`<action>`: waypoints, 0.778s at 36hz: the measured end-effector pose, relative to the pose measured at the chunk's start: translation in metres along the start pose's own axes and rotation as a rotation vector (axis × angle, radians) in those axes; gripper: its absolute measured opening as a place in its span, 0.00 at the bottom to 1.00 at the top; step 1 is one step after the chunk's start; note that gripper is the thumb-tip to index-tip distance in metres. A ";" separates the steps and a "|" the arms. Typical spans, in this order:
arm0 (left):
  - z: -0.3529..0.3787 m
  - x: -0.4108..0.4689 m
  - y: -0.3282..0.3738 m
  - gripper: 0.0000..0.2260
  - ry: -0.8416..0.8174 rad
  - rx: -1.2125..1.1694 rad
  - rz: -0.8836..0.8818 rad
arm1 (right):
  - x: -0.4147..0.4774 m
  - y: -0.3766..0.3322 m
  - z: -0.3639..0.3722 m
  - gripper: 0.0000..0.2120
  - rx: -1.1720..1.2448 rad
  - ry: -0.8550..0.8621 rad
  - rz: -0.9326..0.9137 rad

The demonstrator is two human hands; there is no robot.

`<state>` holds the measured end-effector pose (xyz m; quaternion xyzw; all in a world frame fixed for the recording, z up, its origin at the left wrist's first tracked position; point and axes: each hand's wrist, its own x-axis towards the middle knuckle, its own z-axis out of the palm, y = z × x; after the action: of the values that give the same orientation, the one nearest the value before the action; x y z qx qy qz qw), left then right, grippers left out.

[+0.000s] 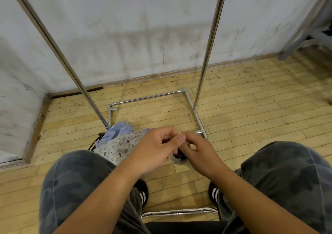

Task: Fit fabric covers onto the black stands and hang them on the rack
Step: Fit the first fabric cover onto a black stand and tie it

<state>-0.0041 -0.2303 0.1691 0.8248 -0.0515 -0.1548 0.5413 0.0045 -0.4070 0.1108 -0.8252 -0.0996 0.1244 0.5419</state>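
While the fabric covers [116, 143] lay heaped on the floor [251, 108], just beside the foot of the rack's left upright and near the person's left knee, none was fitted to a stand. One cover was pale blue; the other was grey-white with a small printed pattern. Thin black loops, judged to be the black stands [92, 144], protruded from under the heap; their number could not be determined.

The left hand [154, 149] and right hand [199, 149] met between the knees with fingers curled. Both pinched a small dark item [179, 156] with a translucent edge, which could not be identified.

The rack [206, 57] carried nothing on the visible parts of its chrome uprights and base; its top rail was out of view. Judgement: the task was at or near its start, with fitting and hanging both outstanding.

The floor was light wooden strip, scuffed in places. A stained white wall [134, 27] with wooden skirting stood behind the rack. Grey furniture [305, 27] occupied the far right corner.
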 end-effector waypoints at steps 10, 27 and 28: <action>-0.073 -0.004 0.064 0.13 0.102 0.007 0.088 | 0.049 -0.081 -0.009 0.06 0.155 0.041 -0.123; -0.199 -0.035 0.144 0.07 0.391 -0.085 0.273 | 0.099 -0.248 0.011 0.12 0.266 -0.091 -0.319; -0.206 -0.036 0.147 0.07 0.413 -0.068 0.278 | 0.102 -0.256 0.013 0.11 0.283 -0.104 -0.329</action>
<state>0.0383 -0.1012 0.3853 0.8053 -0.0474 0.0915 0.5839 0.0895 -0.2652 0.3311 -0.7061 -0.2423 0.0894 0.6594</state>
